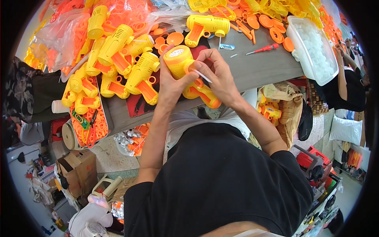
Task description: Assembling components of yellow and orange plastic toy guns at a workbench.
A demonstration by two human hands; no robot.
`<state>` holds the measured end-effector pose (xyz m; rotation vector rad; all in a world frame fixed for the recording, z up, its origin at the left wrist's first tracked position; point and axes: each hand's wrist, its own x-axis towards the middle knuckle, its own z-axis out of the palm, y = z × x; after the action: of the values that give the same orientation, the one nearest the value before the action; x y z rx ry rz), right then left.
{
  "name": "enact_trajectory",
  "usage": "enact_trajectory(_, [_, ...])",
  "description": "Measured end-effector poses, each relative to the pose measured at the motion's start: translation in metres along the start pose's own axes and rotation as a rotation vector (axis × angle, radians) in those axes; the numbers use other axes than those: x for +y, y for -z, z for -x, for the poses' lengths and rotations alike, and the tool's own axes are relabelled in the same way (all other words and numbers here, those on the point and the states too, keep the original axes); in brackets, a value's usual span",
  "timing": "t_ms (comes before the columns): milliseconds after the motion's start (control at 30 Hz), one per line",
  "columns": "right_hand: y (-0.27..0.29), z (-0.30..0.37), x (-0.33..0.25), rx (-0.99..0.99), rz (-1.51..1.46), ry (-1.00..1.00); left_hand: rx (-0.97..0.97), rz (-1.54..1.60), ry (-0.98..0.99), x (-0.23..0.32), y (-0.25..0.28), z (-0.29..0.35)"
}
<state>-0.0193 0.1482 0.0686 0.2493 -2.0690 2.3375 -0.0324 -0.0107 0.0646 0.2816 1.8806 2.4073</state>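
My left hand point(170, 86) is wrapped round the barrel of a yellow toy gun point(178, 60) shaped like a small hair dryer. The toy's round end with a pale printed disc points up and away. Its yellow-orange handle point(209, 98) hangs toward me. My right hand point(218, 75) pinches a thin white strip point(202, 75) against the toy's side, near a small orange ring. Whether the strip is fixed to the toy I cannot tell. Another yellow toy gun point(209, 25) lies just beyond, with a small blue tag point(227, 46) beside it.
Several yellow toy guns point(144, 73) are heaped at the left. A tray point(103, 112) of orange rings holds pliers point(92, 126). A red screwdriver point(262, 49) lies at the right, near a white tub point(321, 75) of translucent parts. A brown sack point(290, 104) stands below the table's edge.
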Motion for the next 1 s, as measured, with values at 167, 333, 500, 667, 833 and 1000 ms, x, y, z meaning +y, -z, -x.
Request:
enact_trajectory(167, [0.004, -0.003, -0.003, 0.026, -0.05, 0.041, 0.067, 0.075, -0.06, -0.004, -0.014, 0.0])
enact_trajectory(333, [0.005, 0.006, -0.005, -0.248, -0.237, -0.067, 0.077, 0.062, -0.235, -0.009, -0.021, 0.004])
enact_trajectory(500, [-0.005, 0.0, 0.001, -0.127, -0.032, 0.076, 0.333, -0.356, -0.388, -0.014, -0.028, -0.008])
enact_trajectory(667, [-0.001, -0.014, 0.004, -0.139, -0.395, -0.029, 0.181, -0.163, -0.536, -0.001, -0.013, -0.028])
enact_trajectory(833, [0.029, 0.024, 0.008, -0.091, -0.264, -0.341, 0.176, -0.191, -0.52, -0.006, -0.002, -0.044])
enact_trajectory(1000, [0.021, 0.034, 0.018, -0.144, -0.305, -0.446, 0.1, -0.194, -0.523, -0.014, -0.003, -0.046])
